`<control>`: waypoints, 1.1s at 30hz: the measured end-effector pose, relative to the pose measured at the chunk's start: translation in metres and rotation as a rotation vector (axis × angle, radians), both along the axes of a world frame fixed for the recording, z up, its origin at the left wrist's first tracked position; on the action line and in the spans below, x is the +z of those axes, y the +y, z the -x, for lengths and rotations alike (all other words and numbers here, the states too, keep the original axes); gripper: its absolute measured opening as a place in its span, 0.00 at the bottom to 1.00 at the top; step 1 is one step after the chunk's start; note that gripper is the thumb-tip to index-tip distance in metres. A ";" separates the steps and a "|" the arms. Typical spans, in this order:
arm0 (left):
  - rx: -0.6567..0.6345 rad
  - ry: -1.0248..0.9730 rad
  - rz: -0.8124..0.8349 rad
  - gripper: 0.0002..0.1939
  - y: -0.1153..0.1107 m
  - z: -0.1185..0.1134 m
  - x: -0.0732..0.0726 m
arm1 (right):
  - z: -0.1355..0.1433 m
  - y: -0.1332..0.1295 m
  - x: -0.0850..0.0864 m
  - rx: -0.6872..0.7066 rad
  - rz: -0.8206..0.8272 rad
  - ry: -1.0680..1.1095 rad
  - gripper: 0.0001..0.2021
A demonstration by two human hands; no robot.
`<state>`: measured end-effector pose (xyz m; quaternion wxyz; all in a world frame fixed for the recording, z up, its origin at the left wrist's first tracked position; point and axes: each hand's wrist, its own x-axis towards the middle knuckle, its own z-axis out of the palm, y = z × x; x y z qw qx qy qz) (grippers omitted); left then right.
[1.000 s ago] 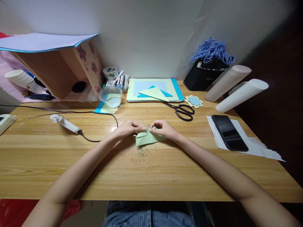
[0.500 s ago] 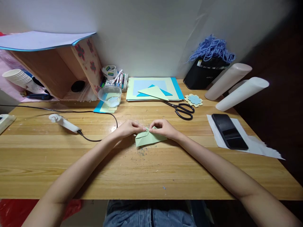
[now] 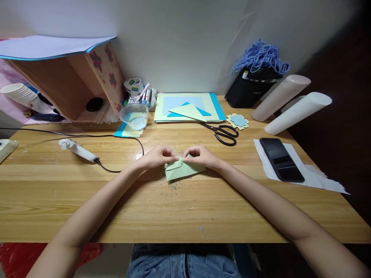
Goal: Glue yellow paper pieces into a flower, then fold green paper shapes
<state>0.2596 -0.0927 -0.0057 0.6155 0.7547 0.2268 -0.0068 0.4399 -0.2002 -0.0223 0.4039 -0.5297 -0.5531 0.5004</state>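
Observation:
A piece of folded light-green paper [image 3: 187,170] lies at the middle of the wooden table, with creases across it and a raised fold along its upper edge. My left hand [image 3: 160,157] pinches that fold between thumb and forefinger from the left. From the right, my right hand [image 3: 201,157] pinches the upper edge close beside it, and its fingers cover part of the paper. The fingertips of both hands are only a little apart. Behind the hands, black-handled scissors [image 3: 224,133] lie partly against a stack of coloured paper [image 3: 216,108].
At the left lie a white corded tool [image 3: 79,150] and its black cable. A clear plastic tub [image 3: 133,114], markers [image 3: 146,96] and an open box [image 3: 107,73] stand behind. On the right are a phone [image 3: 281,160], two white rolls [image 3: 298,112] and a black holder with blue yarn [image 3: 247,90].
Both hands keep their pinch on the green paper, and the fold under the left fingertips shows slightly more. The view has shifted a little.

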 end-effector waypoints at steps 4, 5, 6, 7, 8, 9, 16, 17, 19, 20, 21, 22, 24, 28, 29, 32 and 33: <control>0.053 0.004 -0.079 0.14 -0.002 -0.002 0.003 | 0.001 0.000 -0.004 -0.005 0.005 0.023 0.13; 0.069 0.009 -0.097 0.15 -0.003 -0.002 0.004 | 0.002 0.000 -0.005 -0.025 -0.002 0.010 0.13; 0.093 0.015 -0.117 0.15 -0.004 -0.003 0.004 | 0.002 0.000 -0.006 -0.055 -0.012 -0.011 0.13; 0.125 0.017 -0.135 0.16 -0.006 -0.003 0.004 | 0.004 0.000 -0.007 -0.091 -0.024 -0.033 0.13; 0.161 0.016 -0.146 0.16 -0.007 -0.004 0.003 | 0.005 0.000 -0.008 -0.129 -0.039 -0.051 0.12; 0.199 0.011 -0.147 0.16 -0.009 -0.004 0.002 | 0.006 0.000 -0.009 -0.163 -0.055 -0.059 0.12; 0.338 -0.036 -0.096 0.17 -0.018 -0.006 -0.004 | 0.007 0.001 -0.012 -0.200 -0.093 -0.044 0.11; 0.333 -0.031 -0.106 0.17 -0.018 -0.006 -0.004 | 0.006 0.002 -0.012 -0.182 -0.085 -0.034 0.11; 0.311 -0.018 -0.127 0.17 -0.020 -0.006 -0.004 | 0.005 0.001 -0.012 -0.141 -0.068 0.004 0.12; 0.298 -0.012 -0.139 0.17 -0.021 -0.006 -0.003 | 0.005 0.001 -0.012 -0.124 -0.062 0.025 0.12; 0.284 -0.006 -0.151 0.16 -0.022 -0.007 -0.002 | 0.005 0.001 -0.012 -0.113 -0.059 0.041 0.12; 0.272 -0.003 -0.164 0.16 -0.023 -0.007 -0.001 | 0.005 0.001 -0.013 -0.105 -0.059 0.051 0.12; 0.255 -0.009 -0.196 0.15 -0.026 -0.009 0.001 | 0.005 0.001 -0.014 -0.106 -0.065 0.059 0.12; 0.268 -0.032 -0.251 0.14 -0.029 -0.010 0.004 | 0.005 0.001 -0.015 -0.131 -0.060 0.060 0.11; 0.271 -0.033 -0.252 0.14 -0.029 -0.010 0.004 | 0.005 0.001 -0.014 -0.134 -0.056 0.063 0.11; 0.270 -0.028 -0.223 0.16 -0.027 -0.009 0.005 | 0.005 0.002 -0.013 -0.145 -0.041 0.070 0.11; 0.272 -0.021 -0.209 0.16 -0.026 -0.009 0.005 | 0.005 0.002 -0.012 -0.150 -0.037 0.069 0.11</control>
